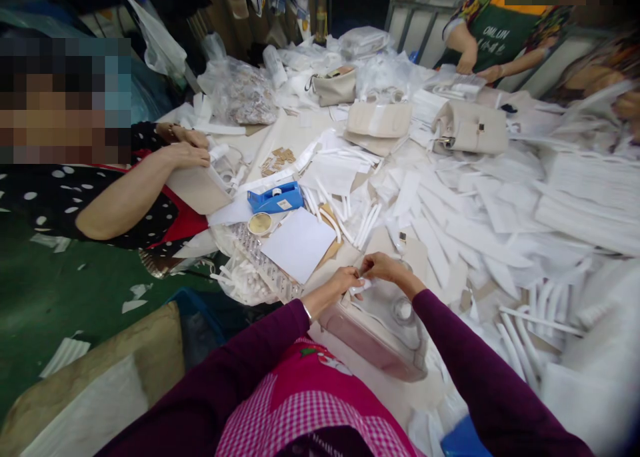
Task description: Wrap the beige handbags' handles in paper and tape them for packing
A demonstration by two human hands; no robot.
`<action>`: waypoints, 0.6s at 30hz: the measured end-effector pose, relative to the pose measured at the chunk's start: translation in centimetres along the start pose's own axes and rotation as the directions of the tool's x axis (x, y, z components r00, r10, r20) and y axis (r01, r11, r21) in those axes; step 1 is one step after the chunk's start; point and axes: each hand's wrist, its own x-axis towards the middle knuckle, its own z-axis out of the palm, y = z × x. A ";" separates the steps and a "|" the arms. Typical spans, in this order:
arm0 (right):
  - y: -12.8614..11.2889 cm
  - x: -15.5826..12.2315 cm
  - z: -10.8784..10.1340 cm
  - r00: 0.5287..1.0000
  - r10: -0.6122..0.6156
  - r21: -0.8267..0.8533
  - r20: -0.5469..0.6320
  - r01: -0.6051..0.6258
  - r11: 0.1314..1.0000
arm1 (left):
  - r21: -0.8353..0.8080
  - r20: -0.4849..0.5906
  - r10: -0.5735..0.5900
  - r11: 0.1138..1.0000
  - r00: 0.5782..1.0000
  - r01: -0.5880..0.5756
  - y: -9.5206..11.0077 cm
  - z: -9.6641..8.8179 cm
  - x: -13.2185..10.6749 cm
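My left hand (341, 283) and my right hand (381, 266) meet over a pale pink handbag (373, 334) that lies in clear plastic on the table in front of me. Both hands pinch a small white strip (363, 285) between their fingertips, just above the bag's top edge. My sleeves are dark purple, and a pink checked apron covers my front.
A blue tape dispenser (276, 198), a white sheet (299, 243) and a tray of small parts (260, 257) lie left of my hands. White paper strips (450, 210) cover the table. Three beige bags (473, 127) stand at the back. Other people work at the left (150, 184) and far right (493, 37).
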 end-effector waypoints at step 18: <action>0.2 -4.8 2.9 0.831 -0.520 -0.389 -0.197 0.421 0.819 | -0.132 -0.081 -0.100 0.987 0.992 0.089 -1.4 -0.1 1.4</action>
